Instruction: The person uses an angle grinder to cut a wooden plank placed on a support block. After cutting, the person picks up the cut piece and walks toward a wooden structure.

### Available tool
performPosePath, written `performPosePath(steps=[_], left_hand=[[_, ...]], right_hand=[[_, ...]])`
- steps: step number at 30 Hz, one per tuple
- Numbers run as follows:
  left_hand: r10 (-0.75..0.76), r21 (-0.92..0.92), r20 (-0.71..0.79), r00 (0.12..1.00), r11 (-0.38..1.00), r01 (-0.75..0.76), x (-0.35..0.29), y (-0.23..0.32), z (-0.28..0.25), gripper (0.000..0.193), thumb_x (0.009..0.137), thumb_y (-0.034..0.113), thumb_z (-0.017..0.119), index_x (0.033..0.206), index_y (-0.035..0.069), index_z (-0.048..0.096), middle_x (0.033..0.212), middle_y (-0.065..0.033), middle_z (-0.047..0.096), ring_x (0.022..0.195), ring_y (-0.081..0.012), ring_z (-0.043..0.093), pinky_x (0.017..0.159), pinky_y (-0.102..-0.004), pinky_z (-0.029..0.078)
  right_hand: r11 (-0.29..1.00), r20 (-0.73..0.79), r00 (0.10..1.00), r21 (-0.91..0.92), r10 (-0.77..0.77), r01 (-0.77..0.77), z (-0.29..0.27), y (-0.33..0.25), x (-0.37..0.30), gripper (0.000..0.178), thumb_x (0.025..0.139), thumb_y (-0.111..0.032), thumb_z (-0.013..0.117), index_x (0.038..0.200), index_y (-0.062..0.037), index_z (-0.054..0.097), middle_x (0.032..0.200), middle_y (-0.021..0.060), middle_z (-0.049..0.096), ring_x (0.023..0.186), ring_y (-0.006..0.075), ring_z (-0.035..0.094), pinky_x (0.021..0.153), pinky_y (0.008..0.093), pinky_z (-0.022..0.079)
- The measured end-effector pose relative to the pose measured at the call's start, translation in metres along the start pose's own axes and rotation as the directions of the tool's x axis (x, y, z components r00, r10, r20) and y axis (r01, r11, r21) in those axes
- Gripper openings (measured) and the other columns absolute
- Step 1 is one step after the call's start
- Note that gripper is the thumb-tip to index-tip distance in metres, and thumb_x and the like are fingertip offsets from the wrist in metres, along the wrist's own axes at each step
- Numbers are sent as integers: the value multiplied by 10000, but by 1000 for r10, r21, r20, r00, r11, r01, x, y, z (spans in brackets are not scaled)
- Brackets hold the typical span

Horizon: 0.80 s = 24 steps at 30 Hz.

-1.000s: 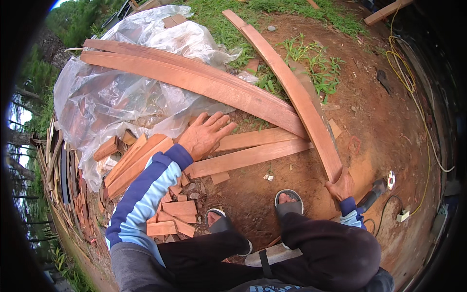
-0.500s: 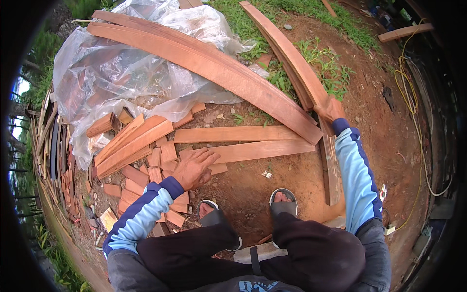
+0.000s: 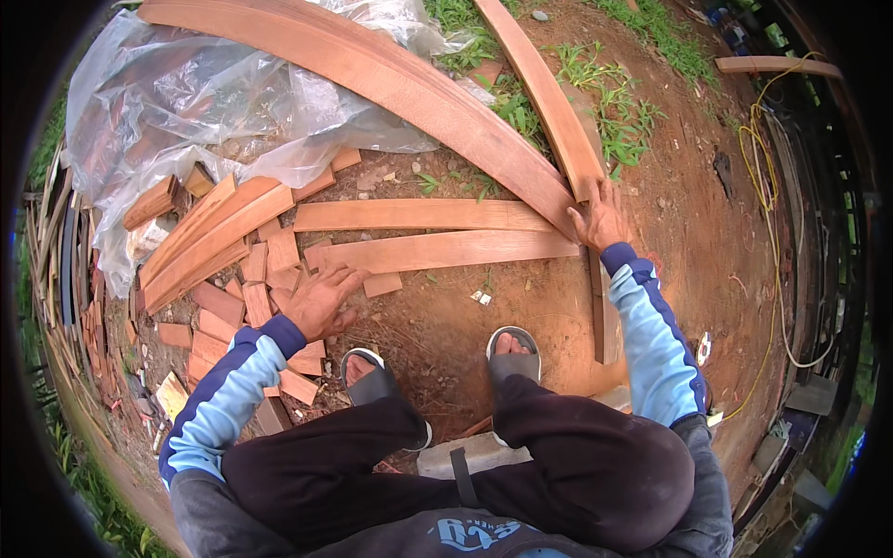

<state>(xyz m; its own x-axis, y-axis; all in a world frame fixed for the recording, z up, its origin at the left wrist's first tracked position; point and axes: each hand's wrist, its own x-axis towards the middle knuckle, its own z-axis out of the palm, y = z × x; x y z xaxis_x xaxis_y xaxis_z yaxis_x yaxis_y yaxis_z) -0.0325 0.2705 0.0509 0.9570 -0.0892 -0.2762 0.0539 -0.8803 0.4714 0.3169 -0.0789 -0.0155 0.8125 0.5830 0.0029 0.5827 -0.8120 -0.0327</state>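
Note:
My right hand [image 3: 603, 218] is at the near end of a long reddish-brown plank [image 3: 551, 102]. Its fingers are stretched upward beside that end, the thumb apart. Just left of it, the near ends of a stack of long planks [image 3: 400, 88] rest over a dark wooden beam [image 3: 605, 312]. My left hand [image 3: 324, 299] hovers or rests by the left end of a shorter plank [image 3: 446, 251], fingers extended and nothing visible in them; contact is unclear. Another short plank [image 3: 419, 216] lies just beyond.
Small wood offcuts [image 3: 219, 325] are scattered at left, beside longer pieces [image 3: 223, 223] in a pile. Crumpled clear plastic sheeting [image 3: 223, 102] covers the far left. A yellow cord [image 3: 758, 158] runs along the right. My sandaled feet [image 3: 513, 349] are on bare soil.
The view has shifted, moving the scene left and up in the picture. My right hand has loosened from around the plank's end, its fingers now stretched out. My left hand stays near the shorter plank.

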Motion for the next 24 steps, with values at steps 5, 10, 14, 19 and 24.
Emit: performPosePath(steps=[5,10,14,19,24], left_hand=[[16,6,-8,1000,1000,-16,3,-1,-1,584,748,121,648,1293,46,449,1203,-226,537,1182,-399,466,989,-455,400],[52,7,-34,998,999,-52,6,-2,2,591,752,117,645,1303,47,442,1187,-226,543,1155,-391,481,965,-450,414],[-22,-6,31,999,1000,22,-7,-2,-4,588,789,154,632,1328,43,422,1214,-237,530,1182,-407,467,972,-458,414],[-22,-27,46,999,999,23,-10,-5,2,590,806,165,629,1338,37,409,1232,-242,521,1207,-418,452,979,-454,416],[-37,13,58,998,999,37,-14,-7,7,593,790,150,641,1323,35,408,1207,-229,531,1185,-404,468,972,-445,426]], right_hand=[[998,-61,997,59,38,-35,15,2,18,609,812,-318,640,1314,-60,410,1290,274,407,1139,460,454,930,534,414],[926,-81,972,331,222,-183,28,52,51,465,842,-352,599,1109,24,547,899,319,600,846,489,596,780,506,489],[949,180,970,242,162,-203,-1,32,66,604,837,-388,613,1227,57,492,1015,324,595,995,463,582,864,464,480],[960,-48,999,276,-24,37,13,44,6,813,743,-235,721,1387,26,298,1381,276,314,1209,450,434,987,421,422],[991,77,994,103,72,-80,6,47,15,681,757,-200,711,1313,24,390,1331,245,390,1152,432,488,915,457,462]])
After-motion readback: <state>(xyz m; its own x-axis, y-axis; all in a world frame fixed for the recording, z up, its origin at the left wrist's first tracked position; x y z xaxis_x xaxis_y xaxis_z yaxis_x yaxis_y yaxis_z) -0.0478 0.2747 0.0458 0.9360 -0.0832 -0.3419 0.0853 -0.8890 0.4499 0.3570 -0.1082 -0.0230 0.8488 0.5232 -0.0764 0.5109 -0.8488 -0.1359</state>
